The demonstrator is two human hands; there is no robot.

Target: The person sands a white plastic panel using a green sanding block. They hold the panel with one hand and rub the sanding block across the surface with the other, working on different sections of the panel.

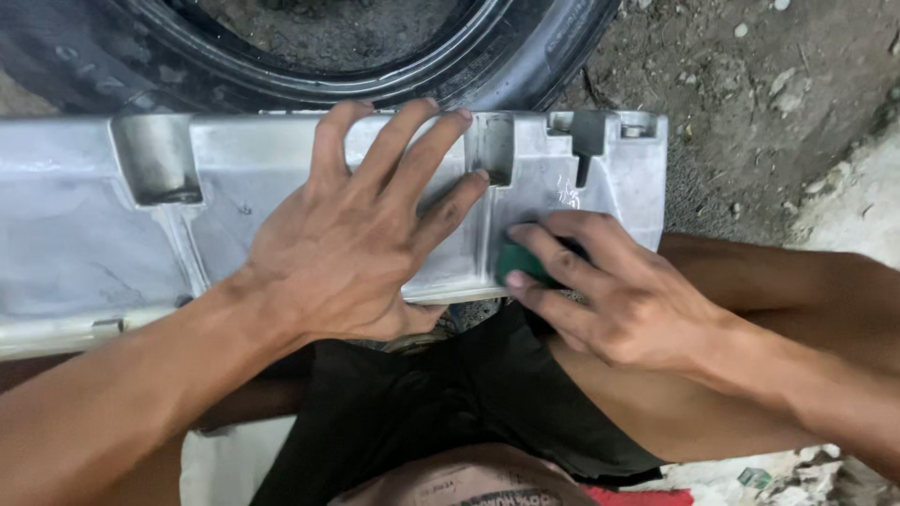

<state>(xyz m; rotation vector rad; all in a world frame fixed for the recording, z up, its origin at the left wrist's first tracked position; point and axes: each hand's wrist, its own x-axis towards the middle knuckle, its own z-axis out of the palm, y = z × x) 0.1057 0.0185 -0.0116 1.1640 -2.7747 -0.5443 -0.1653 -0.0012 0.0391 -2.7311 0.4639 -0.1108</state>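
Hands, head view, two items. Left hand point(361, 234): flat and spread, palm down, fingers splayed across the upper face of a grey metal panel point(103, 234), pressing it, nothing gripped. Right hand point(600, 286): fingers curled onto a small green pad point(517, 262), pinning it against the panel's right end just below a notched corner.

Panel: long, pale, cast-looking piece with square recesses along its far edge; long axis runs left to right across the view, resting over the person's lap, above black shorts point(422, 412). It lies directly under both hands; the right hand is nearer its right end, the left sits near the middle. Pad touches the panel's lower right edge.

Surroundings: black tyre point(525, 56) touching or just beyond the panel's far edge; bare dirt ground point(750, 103) with small stones to the right; scrap of white litter at lower right.
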